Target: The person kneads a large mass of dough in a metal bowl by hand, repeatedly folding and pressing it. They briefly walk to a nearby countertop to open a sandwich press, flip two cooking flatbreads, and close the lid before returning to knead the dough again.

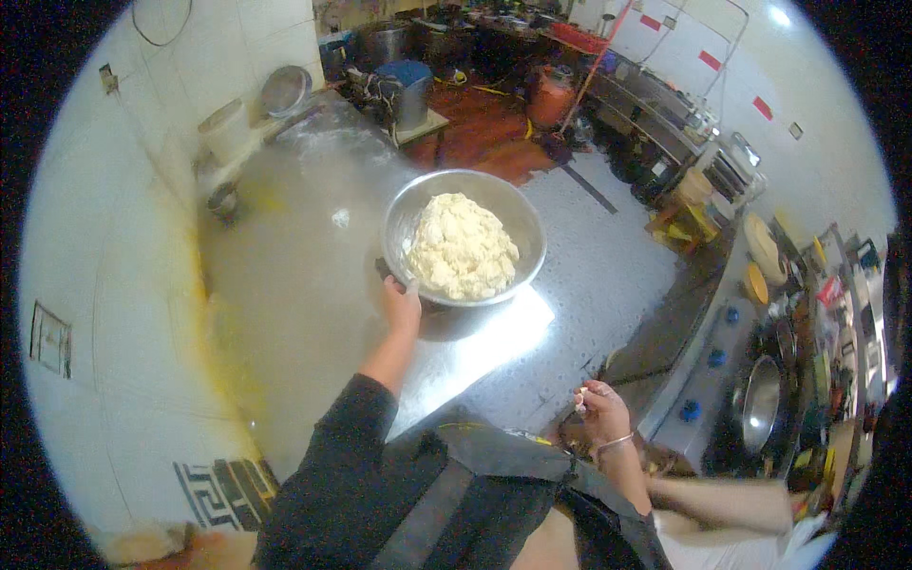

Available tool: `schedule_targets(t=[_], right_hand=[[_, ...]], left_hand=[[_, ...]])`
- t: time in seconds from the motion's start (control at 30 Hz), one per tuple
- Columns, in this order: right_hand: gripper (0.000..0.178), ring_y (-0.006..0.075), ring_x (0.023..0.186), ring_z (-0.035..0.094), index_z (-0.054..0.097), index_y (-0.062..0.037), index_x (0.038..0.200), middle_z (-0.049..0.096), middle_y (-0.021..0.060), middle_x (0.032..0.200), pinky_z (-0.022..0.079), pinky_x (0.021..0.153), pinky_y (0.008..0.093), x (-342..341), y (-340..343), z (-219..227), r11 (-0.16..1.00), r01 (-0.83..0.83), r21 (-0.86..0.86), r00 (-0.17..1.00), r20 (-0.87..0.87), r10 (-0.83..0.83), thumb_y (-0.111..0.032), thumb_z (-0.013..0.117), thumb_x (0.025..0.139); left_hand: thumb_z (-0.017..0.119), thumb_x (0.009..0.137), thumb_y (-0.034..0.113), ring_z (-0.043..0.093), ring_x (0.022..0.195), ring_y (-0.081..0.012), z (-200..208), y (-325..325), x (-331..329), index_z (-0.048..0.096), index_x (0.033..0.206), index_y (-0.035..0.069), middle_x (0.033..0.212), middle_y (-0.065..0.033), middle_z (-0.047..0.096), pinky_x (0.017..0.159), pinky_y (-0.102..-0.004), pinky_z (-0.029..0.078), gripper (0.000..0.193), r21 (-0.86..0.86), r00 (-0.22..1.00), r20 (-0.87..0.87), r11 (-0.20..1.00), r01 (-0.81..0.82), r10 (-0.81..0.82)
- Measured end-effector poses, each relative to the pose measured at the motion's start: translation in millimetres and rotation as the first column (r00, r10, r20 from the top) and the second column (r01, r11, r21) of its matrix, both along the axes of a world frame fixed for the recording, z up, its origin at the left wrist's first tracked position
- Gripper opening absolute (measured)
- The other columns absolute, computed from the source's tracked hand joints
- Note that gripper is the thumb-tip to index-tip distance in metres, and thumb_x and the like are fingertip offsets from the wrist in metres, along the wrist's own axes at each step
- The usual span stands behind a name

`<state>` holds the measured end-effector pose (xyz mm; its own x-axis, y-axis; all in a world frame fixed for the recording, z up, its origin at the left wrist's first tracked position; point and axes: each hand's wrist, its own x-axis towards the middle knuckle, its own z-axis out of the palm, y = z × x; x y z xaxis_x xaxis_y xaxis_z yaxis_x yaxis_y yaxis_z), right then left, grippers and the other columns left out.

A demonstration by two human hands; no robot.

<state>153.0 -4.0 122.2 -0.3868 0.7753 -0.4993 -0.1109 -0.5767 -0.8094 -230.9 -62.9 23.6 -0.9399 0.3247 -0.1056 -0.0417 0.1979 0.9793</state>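
Note:
A wide metal bowl [534,228] sits at the right edge of the steel worktable, tilted a little. In it lies a large, lumpy mound of pale yellow dough [463,245]. My left hand [403,306] grips the bowl's near left rim, and a dark patch shows on the rim beside the fingers. Away from the bowl, at my lower right, my right hand [605,416] is held low with its fingers curled in. Something small and white shows at those fingertips, too small to name. A bracelet circles the right wrist.
The worktable [294,313] runs along the tiled wall at left, with a white bucket [225,131] and a small metal cup [223,202] at its far end. On the right stands a stove with blue knobs [717,357] and a wok [760,407]. An orange barrel [551,95] stands further back.

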Motion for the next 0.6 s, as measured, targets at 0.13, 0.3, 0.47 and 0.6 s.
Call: schedule_targets(t=[0.13, 0.3, 0.47, 0.6], right_hand=[[0.023, 0.0167, 0.073, 0.058, 0.054, 0.0061, 0.097, 0.061, 0.0113, 0.086, 0.047, 0.063, 0.0247, -63, 95, 10, 0.985, -0.164, 0.054, 0.984, 0.084, 0.159, -0.004, 0.059, 0.078], [0.024, 0.0172, 0.079, 0.058, 0.057, 0.0054, 0.099, 0.061, 0.0107, 0.089, 0.045, 0.075, 0.0282, -155, 197, 4, 0.893, -0.448, 0.055, 0.886, 0.160, 0.435, -0.008, 0.057, 0.080], [0.030, 0.0175, 0.089, 0.058, 0.058, 0.0013, 0.108, 0.061, 0.0096, 0.096, 0.045, 0.078, 0.0264, -281, 272, -36, 0.636, -0.749, 0.187, 0.662, 0.176, 0.728, -0.009, 0.055, 0.080], [0.023, 0.0166, 0.080, 0.060, 0.061, 0.0022, 0.098, 0.062, 0.0090, 0.089, 0.047, 0.068, 0.0242, -350, 272, -56, 0.398, -0.843, 0.362, 0.501, 0.256, 0.827, -0.008, 0.052, 0.080]], left_hand=[[0.061, 0.071, 0.006, 0.047, 0.111, -0.0343, -27, 27, -47, 0.038, 0.122, -0.006, 0.119, -0.0246, 0.046, 0.097, -0.0372, 0.035, 0.058, -0.199, 0.951, -0.246, 0.950, -0.240, 0.189], [0.058, 0.071, 0.003, 0.045, 0.113, -0.0339, -10, 41, -47, 0.039, 0.123, -0.004, 0.120, -0.0226, 0.047, 0.096, -0.0378, 0.035, 0.055, -0.388, 0.917, -0.301, 0.845, -0.368, 0.262], [0.055, 0.072, -0.001, 0.047, 0.112, -0.0339, -1, 38, -32, 0.039, 0.124, -0.002, 0.119, -0.0214, 0.049, 0.095, -0.0386, 0.037, 0.054, -0.469, 0.952, -0.180, 0.830, -0.303, 0.247], [0.055, 0.072, -0.001, 0.050, 0.108, -0.0336, -9, 49, -22, 0.040, 0.124, -0.001, 0.117, -0.0210, 0.050, 0.092, -0.0389, 0.039, 0.054, -0.435, 0.878, -0.375, 0.779, -0.451, 0.298]])
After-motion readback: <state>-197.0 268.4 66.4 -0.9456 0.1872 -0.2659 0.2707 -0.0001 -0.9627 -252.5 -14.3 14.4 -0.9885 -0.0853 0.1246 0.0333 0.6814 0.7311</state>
